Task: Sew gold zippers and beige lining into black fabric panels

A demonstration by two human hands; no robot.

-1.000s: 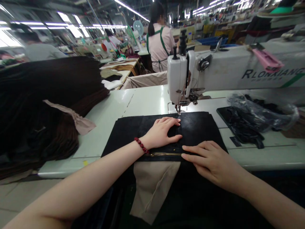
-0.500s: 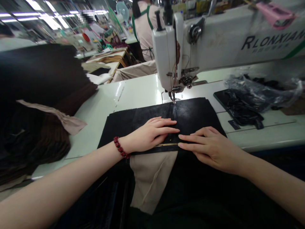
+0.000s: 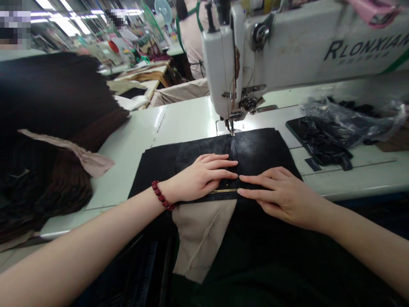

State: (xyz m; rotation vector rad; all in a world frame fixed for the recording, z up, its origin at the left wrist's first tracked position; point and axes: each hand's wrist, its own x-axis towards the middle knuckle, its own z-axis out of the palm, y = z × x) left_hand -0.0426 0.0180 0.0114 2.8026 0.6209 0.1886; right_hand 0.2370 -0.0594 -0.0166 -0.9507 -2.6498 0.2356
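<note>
A black leather-like panel [image 3: 159, 166] lies flat on the sewing table, its far edge under the needle and presser foot [image 3: 231, 130] of a sewing machine. Along its near edge runs a brass-toothed zipper [image 3: 223, 191]. Beige lining cloth [image 3: 201, 234] hangs from that edge over the front of the table. My left hand [image 3: 207, 175] rests flat on the panel just above the zipper, fingers stretched out to the right. My right hand [image 3: 275, 192] touches the panel from the other side, fingers extended, one fingertip at the zipper's right end. Neither hand grips anything.
The white sewing machine [image 3: 294, 55] spans the right side. Dark leather pieces [image 3: 47, 106] are stacked at left with a beige strip [image 3: 73, 153] on top. A clear plastic bag [image 3: 348, 123] and black scraps lie at right. A person in an apron [image 3: 194, 38] is beyond the table.
The whole view has shifted very slightly. Both hands stay laid on the panel, the right fingertips marginally closer to the left ones. The panel stays under the presser foot.
</note>
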